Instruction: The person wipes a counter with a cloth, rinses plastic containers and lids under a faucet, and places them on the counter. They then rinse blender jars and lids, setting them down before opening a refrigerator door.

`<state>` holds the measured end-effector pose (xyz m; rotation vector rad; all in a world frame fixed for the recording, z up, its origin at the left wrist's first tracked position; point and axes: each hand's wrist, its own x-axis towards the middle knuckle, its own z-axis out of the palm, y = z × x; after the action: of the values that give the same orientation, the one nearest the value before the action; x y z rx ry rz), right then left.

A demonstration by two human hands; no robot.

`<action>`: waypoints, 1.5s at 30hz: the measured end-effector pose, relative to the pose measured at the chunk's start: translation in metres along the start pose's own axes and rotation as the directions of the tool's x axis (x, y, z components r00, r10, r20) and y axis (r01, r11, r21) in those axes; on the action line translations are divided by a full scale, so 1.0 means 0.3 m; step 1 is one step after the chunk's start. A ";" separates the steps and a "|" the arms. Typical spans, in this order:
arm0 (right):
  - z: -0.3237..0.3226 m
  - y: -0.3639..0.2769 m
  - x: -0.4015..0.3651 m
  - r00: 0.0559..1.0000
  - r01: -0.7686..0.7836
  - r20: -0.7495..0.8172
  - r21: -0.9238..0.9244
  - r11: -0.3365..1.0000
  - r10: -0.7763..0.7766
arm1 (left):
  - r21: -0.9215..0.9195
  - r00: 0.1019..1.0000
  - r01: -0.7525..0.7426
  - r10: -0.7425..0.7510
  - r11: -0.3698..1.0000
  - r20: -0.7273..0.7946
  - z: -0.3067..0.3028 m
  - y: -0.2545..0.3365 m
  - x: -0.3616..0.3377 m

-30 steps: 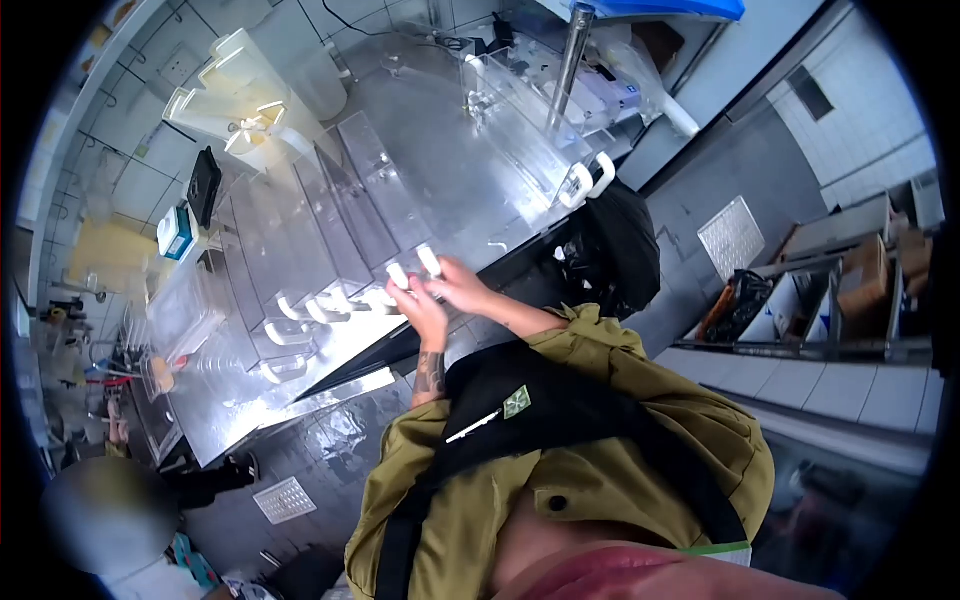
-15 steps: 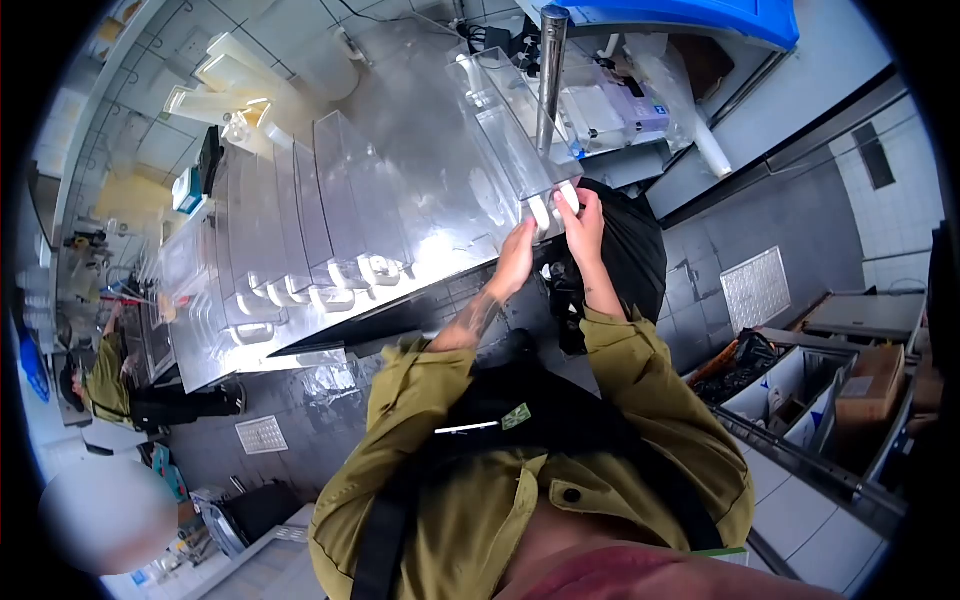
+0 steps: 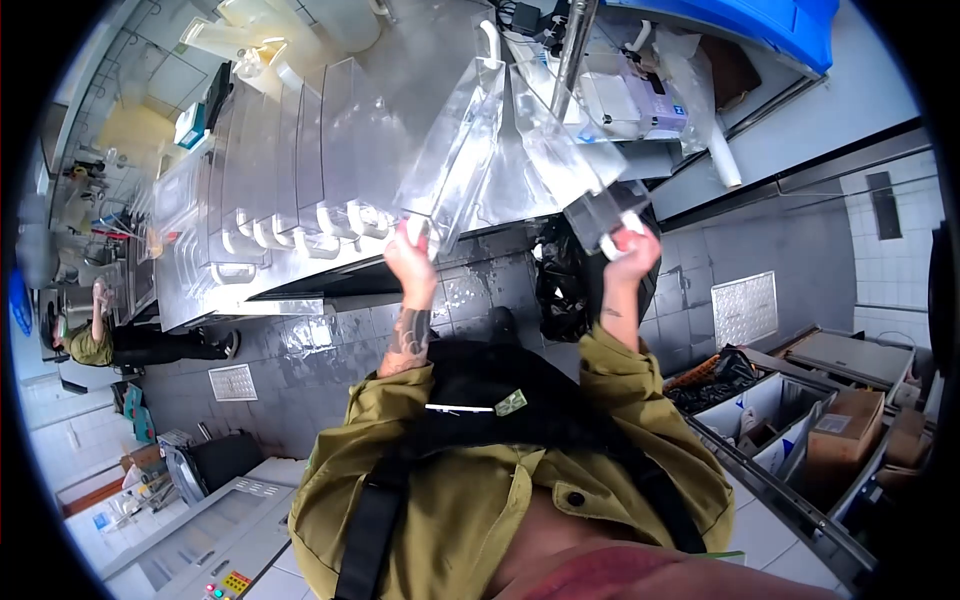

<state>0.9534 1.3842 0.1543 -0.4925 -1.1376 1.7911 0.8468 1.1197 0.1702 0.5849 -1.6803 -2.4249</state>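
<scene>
My left hand [image 3: 410,262] is closed on the white handle of a long clear plastic container [image 3: 455,150] above the steel counter's front edge. Farther right, my right hand [image 3: 632,250] grips the white handle of a second clear container [image 3: 565,150], which tilts toward the counter's right end. The two containers are apart at their near ends and lie close at their far ends. A row of similar clear containers [image 3: 310,150] with white handles stands on the counter [image 3: 410,45] to the left.
A black bag [image 3: 562,290] sits on the floor below the counter's right end. Boxes and a purple package [image 3: 650,105] lie on a shelf behind. Open drawers with a cardboard box [image 3: 845,430] are at right. A co-worker [image 3: 95,340] stands far left.
My hands have moved apart, left hand leftward and right hand rightward. The two containers, side by side before, are now separated, one in each hand. The view has shifted.
</scene>
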 end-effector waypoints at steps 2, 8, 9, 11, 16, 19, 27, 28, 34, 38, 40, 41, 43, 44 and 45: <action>-0.025 -0.096 0.014 0.958 -0.122 -0.259 0.004 0.992 0.119 | 0.041 0.998 -0.060 0.060 0.997 -0.008 -0.066 0.070 -0.018; -0.258 -0.315 0.036 0.957 -0.243 -0.164 0.000 0.970 0.240 | -0.023 0.998 0.047 -0.048 0.999 -0.032 -0.330 0.215 -0.140; -0.185 -0.386 0.004 0.935 -0.243 -0.279 -0.049 0.969 0.220 | -0.032 0.999 0.034 -0.035 0.999 -0.002 -0.390 0.228 -0.161; -0.058 -0.478 -0.031 0.930 -0.168 -0.343 -0.080 0.983 0.131 | -0.095 0.980 0.033 -0.050 0.995 -0.190 -0.442 0.259 -0.190; 0.079 -0.587 -0.097 0.995 -0.103 -0.023 -0.087 0.991 0.101 | -0.336 0.999 0.033 -0.018 0.941 0.049 -0.662 0.411 -0.283; 0.235 -0.632 -0.168 0.996 -0.064 0.064 -0.036 0.997 0.066 | -0.457 1.000 0.004 -0.018 0.889 -0.025 -0.803 0.550 -0.308; 0.662 -0.629 -0.458 0.937 -0.171 0.324 0.104 0.980 0.129 | -0.470 0.958 -0.269 0.181 0.841 -0.223 -1.270 0.897 -0.403; 0.660 -0.593 -0.436 0.748 -0.316 0.647 0.155 0.936 0.146 | -0.462 0.937 -0.311 0.187 0.831 -0.294 -1.327 0.930 -0.411; 1.004 -0.440 -0.783 0.457 -0.542 0.855 0.050 0.839 0.245 | -0.306 0.740 -0.583 0.336 0.753 -0.582 -1.643 1.098 -0.481; 1.184 -0.295 -1.060 0.318 -0.574 0.916 -0.020 0.819 0.245 | -0.220 0.577 -0.730 0.411 0.647 -0.706 -1.941 1.156 -0.537; 1.308 -0.245 -1.290 0.419 -0.543 0.794 -0.170 0.822 0.441 | -0.102 0.547 -0.762 0.551 0.640 -0.631 -2.122 1.164 -0.553; 1.360 -0.184 -1.373 0.344 -0.571 0.815 -0.213 0.793 0.466 | -0.015 0.465 -0.766 0.537 0.643 -0.704 -2.180 1.177 -0.548; 1.466 -0.018 -1.538 0.126 -0.599 0.901 -0.264 0.756 0.414 | 0.127 0.328 -0.739 0.517 0.662 -0.791 -2.305 1.220 -0.533; 1.506 0.033 -1.631 -0.017 -0.596 0.949 -0.262 0.759 0.314 | 0.172 0.277 -0.724 0.511 0.667 -0.814 -2.368 1.229 -0.550; 1.544 0.076 -1.733 0.096 -0.631 0.900 -0.276 0.725 0.426 | 0.219 0.225 -0.704 0.504 0.676 -0.834 -2.435 1.254 -0.542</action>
<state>0.8633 0.7071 0.2910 0.5010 -1.6410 3.0228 1.2374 0.3973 0.3344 0.7196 -0.8903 -1.2713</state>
